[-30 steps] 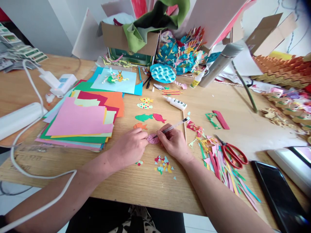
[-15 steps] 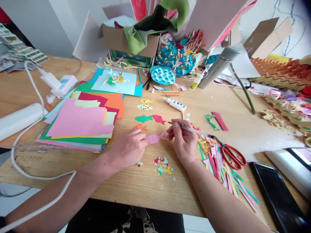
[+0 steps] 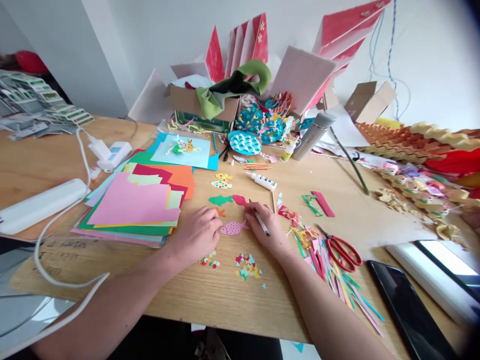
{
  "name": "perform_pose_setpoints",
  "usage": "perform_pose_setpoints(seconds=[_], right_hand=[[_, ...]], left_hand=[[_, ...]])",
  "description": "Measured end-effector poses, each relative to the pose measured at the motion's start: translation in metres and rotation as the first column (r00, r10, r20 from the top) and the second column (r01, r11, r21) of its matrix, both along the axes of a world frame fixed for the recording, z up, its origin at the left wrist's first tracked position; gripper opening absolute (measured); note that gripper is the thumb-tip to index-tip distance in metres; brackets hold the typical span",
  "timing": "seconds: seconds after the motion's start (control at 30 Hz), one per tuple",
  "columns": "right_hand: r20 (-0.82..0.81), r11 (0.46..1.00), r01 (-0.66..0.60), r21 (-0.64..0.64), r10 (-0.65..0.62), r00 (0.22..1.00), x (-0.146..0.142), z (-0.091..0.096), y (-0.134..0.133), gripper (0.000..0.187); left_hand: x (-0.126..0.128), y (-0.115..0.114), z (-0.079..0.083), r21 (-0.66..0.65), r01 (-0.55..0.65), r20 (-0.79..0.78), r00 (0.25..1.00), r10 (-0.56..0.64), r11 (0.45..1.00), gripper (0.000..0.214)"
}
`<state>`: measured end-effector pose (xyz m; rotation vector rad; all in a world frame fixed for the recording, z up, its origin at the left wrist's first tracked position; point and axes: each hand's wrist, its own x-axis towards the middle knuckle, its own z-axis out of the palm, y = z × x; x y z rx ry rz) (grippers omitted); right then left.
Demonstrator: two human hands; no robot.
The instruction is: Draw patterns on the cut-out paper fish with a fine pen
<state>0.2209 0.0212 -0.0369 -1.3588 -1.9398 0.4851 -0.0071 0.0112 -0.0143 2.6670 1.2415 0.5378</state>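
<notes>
A pink paper fish with dark dots (image 3: 231, 228) lies flat on the table between my hands. My left hand (image 3: 200, 229) is closed loosely beside its head, fingertips down; whether they pinch anything is hidden. Partly under those fingers is an orange paper fish (image 3: 220, 212). My right hand (image 3: 268, 230) holds a slim pen (image 3: 261, 223) across the fingers, and its fingertips reach the pink fish's tail. Just above lie a green paper fish (image 3: 220, 200) and a red paper fish (image 3: 239, 200). Farther back are two spotted paper fish, one yellow (image 3: 224, 177) and one pale green (image 3: 221, 185).
Coloured paper sheets (image 3: 131, 202) are stacked at left. Small paper triangles (image 3: 247, 265) and dots (image 3: 210, 261) lie in front. Paper strips (image 3: 337, 280), red-handled scissors (image 3: 343, 254) and a phone (image 3: 408, 310) are at right. A white glue bottle (image 3: 262, 181) lies behind my right hand.
The view has tilted up and shifted right. My right hand has come down to the pink fish's tail, and the pen has swung round in its fingers. My left hand covers more of the orange fish.
</notes>
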Motion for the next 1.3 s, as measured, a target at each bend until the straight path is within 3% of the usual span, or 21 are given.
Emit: perform_pose_setpoints(seconds=[0.1, 0.2, 0.4, 0.9, 1.3], right_hand=[[0.022, 0.996, -0.09, -0.017, 0.09, 0.996, 0.004, 0.003, 0.002, 0.015], [0.005, 0.989, -0.143, -0.028, 0.143, 0.99, 0.007, 0.005, 0.003, 0.015], [0.025, 0.98, -0.197, -0.029, 0.197, 0.98, 0.01, 0.004, 0.005, 0.018], [0.076, 0.982, -0.189, -0.021, 0.19, 0.979, 0.007, -0.001, 0.006, 0.018], [0.083, 0.976, -0.217, -0.014, 0.217, 0.973, 0.007, -0.003, 0.007, 0.01]], left_hand=[[0.002, -0.002, 0.001, -0.063, -0.017, -0.076, 0.997, 0.013, 0.998, 0.018], [0.003, -0.003, 0.001, -0.044, -0.034, -0.071, 0.997, 0.03, 0.998, 0.01], [0.004, -0.002, -0.002, -0.002, -0.047, -0.048, 0.998, 0.047, 0.999, 0.013], [0.005, 0.0, -0.008, 0.031, -0.044, -0.034, 0.998, 0.045, 0.999, 0.017], [0.004, 0.002, -0.013, -0.051, -0.07, 0.099, 0.992, 0.074, 0.996, 0.018]])
